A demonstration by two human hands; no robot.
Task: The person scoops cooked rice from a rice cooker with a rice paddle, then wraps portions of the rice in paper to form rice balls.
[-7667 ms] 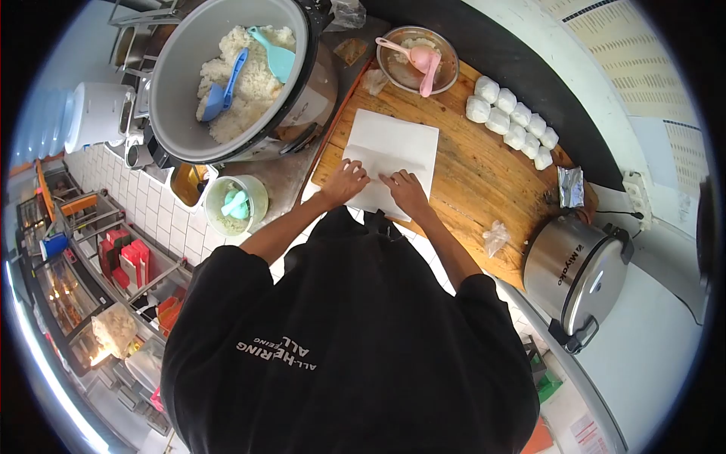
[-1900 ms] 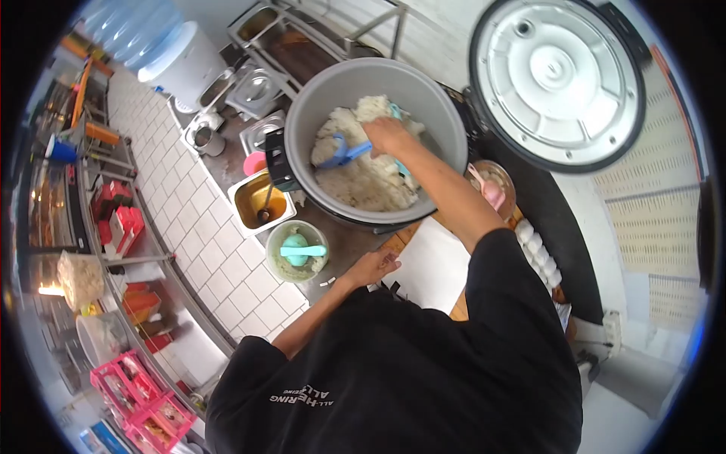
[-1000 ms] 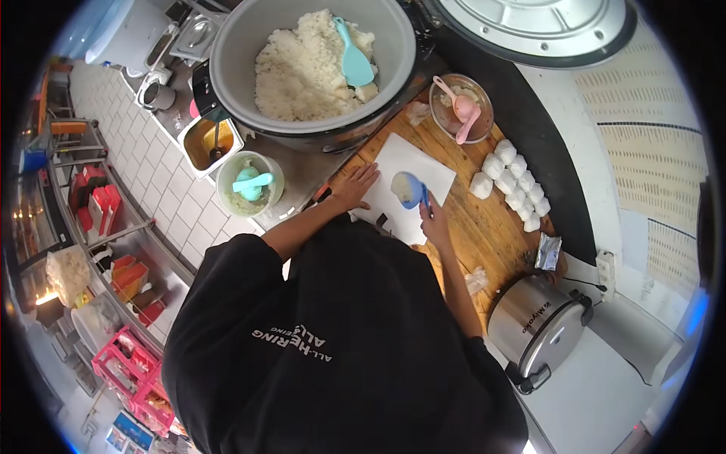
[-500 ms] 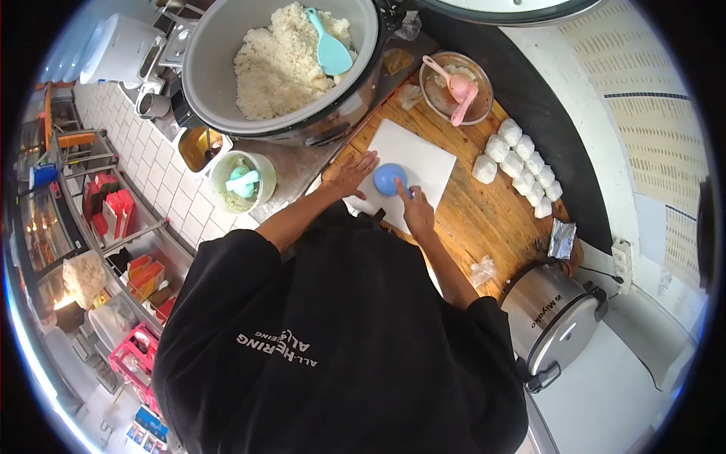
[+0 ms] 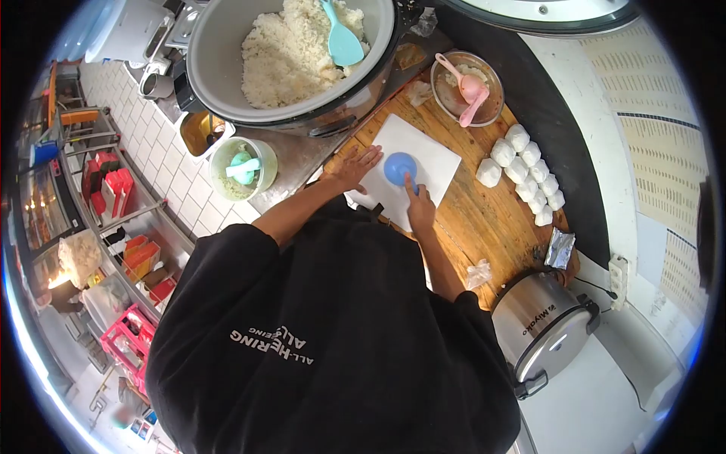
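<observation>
A blue rounded scoop [image 5: 398, 168] rests on a white sheet of paper [image 5: 435, 163], its bowl side turned down. My right hand [image 5: 420, 208] is closed around the scoop's handle, with the index finger stretched along it toward the bowl. Whatever lies beneath the scoop is hidden. At the paper's left edge, my left hand [image 5: 357, 168] lies flat and open, fingers spread. Paper and hands are over a wooden tabletop [image 5: 473, 216].
A large cooker [image 5: 314, 125] of rice [image 5: 280, 60] with a turquoise paddle [image 5: 345, 45] stands at upper left. Nearby are a tub [image 5: 266, 178] and a metal bowl [image 5: 497, 106] with a pink scoop [image 5: 473, 89]. White wrapped bundles [image 5: 516, 169] and a Miyako cooker [image 5: 529, 306] sit right.
The whole view has shifted slightly. My right index finger now reaches a little further onto the blue scoop. My left hand stays flat on the paper's edge.
</observation>
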